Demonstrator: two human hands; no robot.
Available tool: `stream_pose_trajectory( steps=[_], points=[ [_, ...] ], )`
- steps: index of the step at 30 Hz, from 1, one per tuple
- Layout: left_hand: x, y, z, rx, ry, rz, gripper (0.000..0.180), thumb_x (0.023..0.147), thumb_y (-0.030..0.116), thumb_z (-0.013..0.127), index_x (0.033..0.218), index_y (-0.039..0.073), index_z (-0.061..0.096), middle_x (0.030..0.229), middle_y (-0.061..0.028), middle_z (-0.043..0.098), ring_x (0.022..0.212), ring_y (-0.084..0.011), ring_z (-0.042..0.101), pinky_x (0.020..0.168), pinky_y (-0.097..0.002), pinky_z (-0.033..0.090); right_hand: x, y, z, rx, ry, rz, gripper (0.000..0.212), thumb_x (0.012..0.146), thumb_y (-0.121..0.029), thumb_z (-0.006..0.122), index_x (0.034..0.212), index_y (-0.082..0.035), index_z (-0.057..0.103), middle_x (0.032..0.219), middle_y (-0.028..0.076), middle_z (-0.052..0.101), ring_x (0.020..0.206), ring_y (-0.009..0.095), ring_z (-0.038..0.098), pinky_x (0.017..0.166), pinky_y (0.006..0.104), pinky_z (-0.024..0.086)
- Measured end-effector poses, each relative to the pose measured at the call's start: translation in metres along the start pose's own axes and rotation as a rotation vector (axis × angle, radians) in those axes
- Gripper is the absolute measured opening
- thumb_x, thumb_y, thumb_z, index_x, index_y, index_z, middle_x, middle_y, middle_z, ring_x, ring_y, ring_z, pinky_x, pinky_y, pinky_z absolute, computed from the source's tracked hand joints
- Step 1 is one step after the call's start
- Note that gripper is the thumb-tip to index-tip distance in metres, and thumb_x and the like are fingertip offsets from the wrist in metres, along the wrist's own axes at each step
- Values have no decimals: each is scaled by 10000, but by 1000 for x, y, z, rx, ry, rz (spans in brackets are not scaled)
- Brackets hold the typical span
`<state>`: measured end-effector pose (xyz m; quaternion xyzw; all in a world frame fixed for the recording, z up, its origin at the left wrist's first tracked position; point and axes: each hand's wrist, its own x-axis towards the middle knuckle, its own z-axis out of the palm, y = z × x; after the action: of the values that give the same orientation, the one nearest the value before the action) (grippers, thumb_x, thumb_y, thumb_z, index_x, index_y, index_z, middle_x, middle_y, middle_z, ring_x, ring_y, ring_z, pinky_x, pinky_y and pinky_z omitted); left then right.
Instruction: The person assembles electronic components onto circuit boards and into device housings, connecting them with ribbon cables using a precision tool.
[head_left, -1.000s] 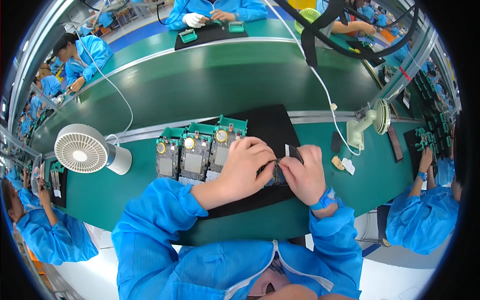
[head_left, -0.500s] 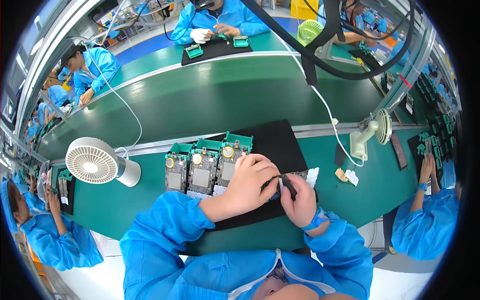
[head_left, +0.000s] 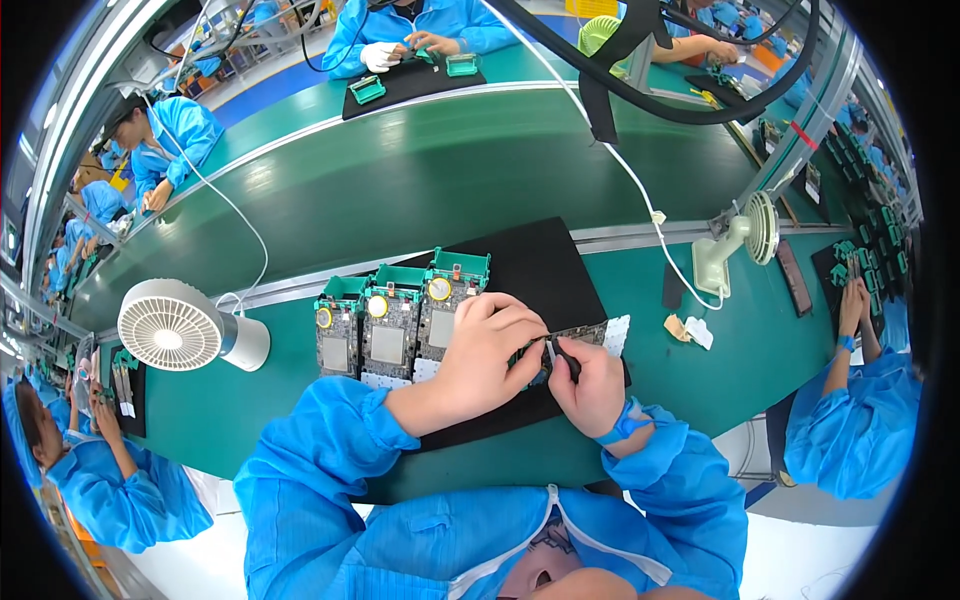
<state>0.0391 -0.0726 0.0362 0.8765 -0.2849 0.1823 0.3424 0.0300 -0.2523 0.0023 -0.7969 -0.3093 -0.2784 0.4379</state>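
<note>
Left hand [head_left: 490,345]: half closed, fingers bent over the left part of a circuit board [head_left: 585,335], board edge showing in the gap between thumb and forefinger; underside of the grip hidden. Right hand [head_left: 588,385]: nearly closed, thumb and forefinger pinching a small black piece [head_left: 567,360] against or just above the board; exact contact too small to tell.

Board is over the black mat [head_left: 535,245], in front of the person, its white end [head_left: 617,335] sticking out to the right past the right hand.

Vs 1.0 s ago: a dark flat piece with a white strip stood up at the right fingertips then, and the white end didn't show as it does now; right hand now sits lower, nearer the body. Vs 0.5 s ago: nearly same pose, both hands in place, black piece still pinched; mostly the view shifts a little.

Unchanged: three boards in green housings [head_left: 390,325] in a row left of the left hand; white fan [head_left: 170,325] at far left; pale green fan [head_left: 742,240] at right; tan scrap [head_left: 676,327] and white scrap [head_left: 700,334] touching or just beside each other on the green table [head_left: 690,385].
</note>
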Motion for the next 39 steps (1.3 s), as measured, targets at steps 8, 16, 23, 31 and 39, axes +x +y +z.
stream_pose_trajectory(
  steps=[8, 16, 23, 31, 39],
  points=[
    [1, -2, 1, -13, 16, 6, 135, 762, 107, 667, 895, 82, 661, 961, -17, 643, 1013, -245, 541, 887, -411, 360, 1, 0, 5, -56, -1, -37, 382, 750, 61, 679, 1079, -12, 499, 767, 136, 630, 567, 298, 626, 469, 364, 489],
    [0, 3, -1, 3, 3, -4, 147, 765, 79, 652, 910, 77, 674, 961, -21, 655, 998, -254, 554, 884, -401, 368, -1, -4, 6, -180, -22, -61, 366, 744, 45, 689, 1063, -8, 518, 755, 133, 627, 592, 306, 628, 498, 362, 512],
    [9, -9, 0, -126, -23, -5, 136, 843, 121, 636, 967, 64, 646, 988, -61, 626, 1000, -308, 545, 873, -421, 422, 11, 2, -28, 53, 103, 313, 228, 856, -10, 617, 1084, -1, 628, 828, 187, 631, 675, 304, 657, 586, 365, 516],
    [38, -11, -11, -321, -227, -189, 182, 865, 202, 616, 960, 52, 655, 893, -111, 674, 888, -301, 629, 785, -396, 490, 3, -3, -69, -582, -430, -101, 617, 640, -300, 815, 1150, -42, 580, 1001, 141, 549, 865, 335, 550, 729, 447, 467],
    [71, -15, -13, -900, -425, -642, 581, 959, 528, 483, 1176, -7, 549, 1048, -83, 600, 959, -181, 549, 816, -325, 451, 7, -30, -82, -593, -333, 73, 161, 758, -67, 702, 873, -25, 599, 833, 146, 515, 717, 342, 545, 588, 436, 423]
  ],
)
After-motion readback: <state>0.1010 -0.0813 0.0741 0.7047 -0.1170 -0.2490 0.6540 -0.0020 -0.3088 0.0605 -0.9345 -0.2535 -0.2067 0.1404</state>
